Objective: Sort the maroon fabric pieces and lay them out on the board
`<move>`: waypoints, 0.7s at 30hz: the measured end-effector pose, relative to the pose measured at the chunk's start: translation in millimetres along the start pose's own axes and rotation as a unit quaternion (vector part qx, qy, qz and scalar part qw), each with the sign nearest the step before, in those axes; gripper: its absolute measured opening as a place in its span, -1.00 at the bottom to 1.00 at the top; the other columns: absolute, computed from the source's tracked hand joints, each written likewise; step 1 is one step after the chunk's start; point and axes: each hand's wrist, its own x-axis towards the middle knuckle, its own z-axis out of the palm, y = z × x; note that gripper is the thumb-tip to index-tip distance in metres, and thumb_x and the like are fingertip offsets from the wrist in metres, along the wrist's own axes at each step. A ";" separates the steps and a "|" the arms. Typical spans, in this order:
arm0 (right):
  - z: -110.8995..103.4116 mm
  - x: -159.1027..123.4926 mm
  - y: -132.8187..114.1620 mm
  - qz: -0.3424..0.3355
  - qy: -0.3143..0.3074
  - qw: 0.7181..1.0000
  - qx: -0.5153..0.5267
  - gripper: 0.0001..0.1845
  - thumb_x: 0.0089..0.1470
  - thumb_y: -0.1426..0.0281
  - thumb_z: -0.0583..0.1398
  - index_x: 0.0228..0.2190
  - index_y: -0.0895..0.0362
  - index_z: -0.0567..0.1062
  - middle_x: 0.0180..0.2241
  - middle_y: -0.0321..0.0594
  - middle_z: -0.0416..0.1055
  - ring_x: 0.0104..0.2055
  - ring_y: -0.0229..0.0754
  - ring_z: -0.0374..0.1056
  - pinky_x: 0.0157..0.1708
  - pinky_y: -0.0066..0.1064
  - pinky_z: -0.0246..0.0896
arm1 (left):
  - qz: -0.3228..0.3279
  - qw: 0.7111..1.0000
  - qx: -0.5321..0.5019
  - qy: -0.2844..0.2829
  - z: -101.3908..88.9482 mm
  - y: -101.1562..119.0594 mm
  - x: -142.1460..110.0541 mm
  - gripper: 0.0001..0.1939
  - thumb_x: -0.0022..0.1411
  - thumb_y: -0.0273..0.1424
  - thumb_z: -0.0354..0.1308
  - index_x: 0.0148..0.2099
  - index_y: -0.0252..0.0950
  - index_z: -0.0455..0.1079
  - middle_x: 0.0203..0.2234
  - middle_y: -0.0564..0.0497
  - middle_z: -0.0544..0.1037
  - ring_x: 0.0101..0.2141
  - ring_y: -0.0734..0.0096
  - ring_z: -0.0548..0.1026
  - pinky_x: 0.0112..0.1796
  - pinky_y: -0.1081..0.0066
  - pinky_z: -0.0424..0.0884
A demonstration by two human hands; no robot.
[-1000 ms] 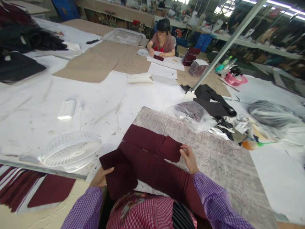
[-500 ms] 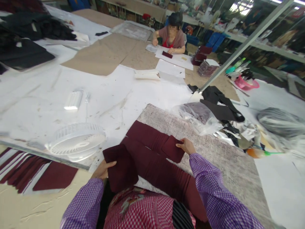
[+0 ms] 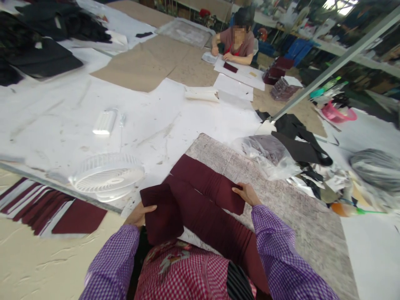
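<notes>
My left hand (image 3: pixel 139 214) grips a thick maroon fabric piece (image 3: pixel 165 216), possibly several layered together, with the thumb on top and the other fingers hidden underneath. My right hand (image 3: pixel 249 194) has its thumb and forefinger closed at the right edge of another maroon fabric piece (image 3: pixel 233 195), which lies at the end of the far row. Overlapping maroon pieces form that far row (image 3: pixel 200 175) and a longer near row (image 3: pixel 203 214), both on a mottled grey board (image 3: pixel 300 225). The near row runs toward my checked apron (image 3: pixel 187 271).
A white fan (image 3: pixel 109 177) and a white power strip (image 3: pixel 104 122) lie left. Striped maroon and white pieces (image 3: pixel 78 216) sit lower left. Right are a plastic bag (image 3: pixel 268 154), black scraps (image 3: pixel 296 148) and a slanting metal pole (image 3: pixel 337 64). A co-worker (image 3: pixel 240 43) sits across the table.
The piece at my right hand now lies flatter, in line with the far row. My left hand stays on its fabric. The whole view has shifted slightly.
</notes>
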 end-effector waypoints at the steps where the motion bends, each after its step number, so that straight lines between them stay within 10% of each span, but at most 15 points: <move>1: 0.7 0.8 1.5 0.003 0.013 1.000 -0.020 -0.77 0.14 0.29 0.14 -0.28 0.21 0.44 -0.31 -0.25 0.42 -0.30 -0.23 0.37 -0.27 -0.28 0.32 | 0.002 1.000 0.000 0.002 0.7 0.3 -0.2 -0.23 -0.16 -0.62 0.34 0.15 -0.33 0.22 -0.21 -0.17 0.60 -0.12 -0.05 0.50 -0.13 0.11 0.47; 21: 12.6 -0.6 5.1 0.010 0.077 0.990 -0.121 -0.74 0.17 0.26 0.11 -0.25 0.21 0.43 -0.29 -0.23 0.43 -0.29 -0.23 0.38 -0.25 -0.27 0.32 | -0.001 1.000 0.007 0.007 2.9 1.2 -0.6 -0.25 -0.18 -0.62 0.35 0.12 -0.34 0.26 -0.24 -0.16 0.60 -0.11 -0.05 0.49 -0.13 0.12 0.47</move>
